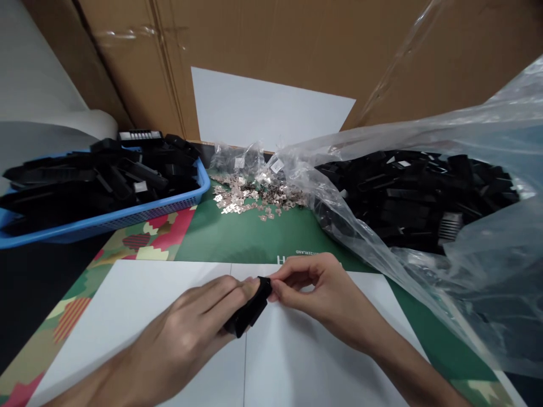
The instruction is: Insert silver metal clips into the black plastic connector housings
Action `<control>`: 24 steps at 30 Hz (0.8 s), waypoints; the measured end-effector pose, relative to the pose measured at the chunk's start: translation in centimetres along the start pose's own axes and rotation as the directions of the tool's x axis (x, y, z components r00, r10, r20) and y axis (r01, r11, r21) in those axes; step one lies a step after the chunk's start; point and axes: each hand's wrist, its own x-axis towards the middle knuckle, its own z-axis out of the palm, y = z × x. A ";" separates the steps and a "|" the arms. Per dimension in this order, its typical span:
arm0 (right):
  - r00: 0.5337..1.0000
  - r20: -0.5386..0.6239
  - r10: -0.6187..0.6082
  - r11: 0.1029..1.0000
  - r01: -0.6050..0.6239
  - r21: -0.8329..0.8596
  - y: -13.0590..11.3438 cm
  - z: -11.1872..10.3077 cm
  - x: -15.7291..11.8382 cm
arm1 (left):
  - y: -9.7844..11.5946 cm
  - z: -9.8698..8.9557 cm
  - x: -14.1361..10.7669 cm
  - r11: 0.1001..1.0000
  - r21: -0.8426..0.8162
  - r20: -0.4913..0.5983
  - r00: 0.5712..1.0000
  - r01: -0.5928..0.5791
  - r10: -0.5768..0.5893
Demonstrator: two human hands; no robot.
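Note:
My left hand [190, 325] is closed around a black plastic part [249, 310], holding it tilted over the white paper [339, 356]. The part is longish, with its far end pointing up and right. Thumb and forefinger of my right hand [324, 294] are pinched together at that far end, touching it. Whatever sits between those fingertips is hidden or too small to name. Beyond the hands, a scattered pile of small flat metal pieces [241, 200] lies on the green surface [250, 234].
At the left stands a blue plastic basket [139, 215] heaped with black parts [93, 175]. A clear plastic bag [365, 232] at the right holds more black parts [407, 203]. Small clear bags [240, 158] lie behind the metal pieces. A cardboard wall [271, 39] closes off the back.

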 end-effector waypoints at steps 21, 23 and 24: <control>0.957 -0.030 -0.288 0.954 0.284 -0.099 0.0 -0.1 -0.6 | 0.7 -0.3 1.9 0.730 -0.483 -0.018 0.828 0.483 -0.560; 0.851 -0.078 -0.520 0.830 0.482 -0.280 0.7 0.4 -0.7 | 0.6 -0.6 2.7 0.456 -0.638 0.180 0.696 0.620 -0.695; 0.772 -0.087 -0.630 0.733 0.554 -0.394 1.1 0.8 -0.7 | 0.4 -0.6 3.0 0.348 -0.680 0.263 0.658 0.645 -0.706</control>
